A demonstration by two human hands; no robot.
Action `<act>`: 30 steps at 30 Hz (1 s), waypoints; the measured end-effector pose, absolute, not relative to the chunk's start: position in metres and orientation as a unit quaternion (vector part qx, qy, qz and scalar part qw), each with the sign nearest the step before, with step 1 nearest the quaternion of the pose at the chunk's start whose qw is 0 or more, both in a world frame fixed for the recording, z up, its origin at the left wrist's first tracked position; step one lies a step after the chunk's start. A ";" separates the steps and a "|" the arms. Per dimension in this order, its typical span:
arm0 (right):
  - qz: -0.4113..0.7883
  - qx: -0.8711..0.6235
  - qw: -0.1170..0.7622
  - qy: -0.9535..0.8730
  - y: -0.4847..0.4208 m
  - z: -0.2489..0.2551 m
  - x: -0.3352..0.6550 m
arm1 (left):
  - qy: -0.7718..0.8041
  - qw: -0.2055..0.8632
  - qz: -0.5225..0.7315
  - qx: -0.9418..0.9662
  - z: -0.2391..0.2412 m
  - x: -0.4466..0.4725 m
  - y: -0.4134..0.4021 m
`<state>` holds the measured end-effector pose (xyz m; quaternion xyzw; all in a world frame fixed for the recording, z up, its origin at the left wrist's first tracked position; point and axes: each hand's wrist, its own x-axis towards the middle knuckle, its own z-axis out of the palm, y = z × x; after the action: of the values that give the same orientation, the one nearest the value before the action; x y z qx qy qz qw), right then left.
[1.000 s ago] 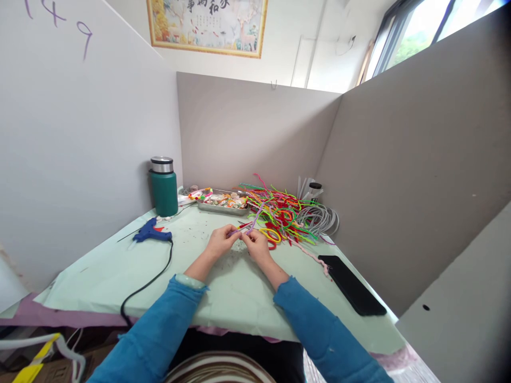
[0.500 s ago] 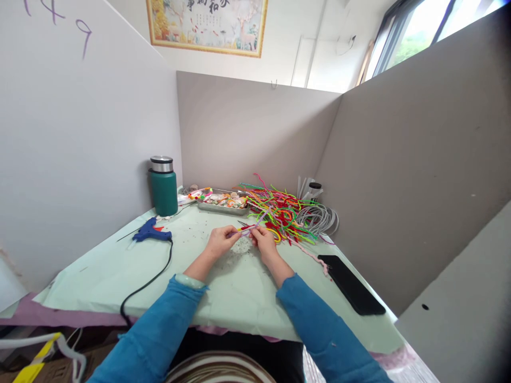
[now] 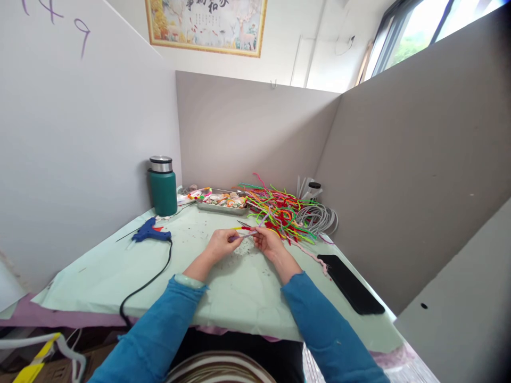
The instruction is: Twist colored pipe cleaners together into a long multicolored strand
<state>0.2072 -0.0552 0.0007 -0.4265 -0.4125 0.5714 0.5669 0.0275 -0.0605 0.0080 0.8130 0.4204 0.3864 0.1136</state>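
Observation:
My left hand (image 3: 219,245) and my right hand (image 3: 268,242) are both closed on a lilac pipe cleaner (image 3: 246,234) stretched between them, just above the pale green table cover (image 3: 99,271). Its far end curves up toward a heap of coloured pipe cleaners (image 3: 281,210). Yellow-handled scissors (image 3: 243,227) lie right behind the hands. Both sleeves are blue.
A blue glue gun (image 3: 150,232) with a black cord (image 3: 146,284) lies at the left. Behind stand a green flask (image 3: 163,185) and a metal tray (image 3: 221,201) of small pieces. A coil of white cable (image 3: 317,218) and a black phone (image 3: 351,290) lie at the right. Grey partitions surround the table.
My right hand has slid to the right along the lilac pipe cleaner, and the stretch between the hands has grown longer. The left hand has stayed put.

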 end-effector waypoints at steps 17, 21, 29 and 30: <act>0.031 -0.467 0.556 -0.687 -0.074 0.003 0.188 | 0.380 0.028 0.297 0.876 0.004 0.031 -0.062; 0.065 -0.431 0.562 -0.703 -0.081 0.006 0.181 | 0.398 0.066 0.297 0.865 0.001 0.031 -0.059; 0.136 -0.371 0.577 -0.715 -0.084 0.006 0.178 | 0.430 0.103 0.327 0.835 -0.002 0.027 -0.053; 0.141 -0.368 0.578 -0.715 -0.084 0.006 0.179 | 0.434 0.109 0.335 0.829 -0.001 0.027 -0.052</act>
<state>0.1790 -0.0843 0.0062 -0.3676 -0.7150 0.1410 0.5778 0.0268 -0.0525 -0.0014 0.8292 0.4340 0.3349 0.1089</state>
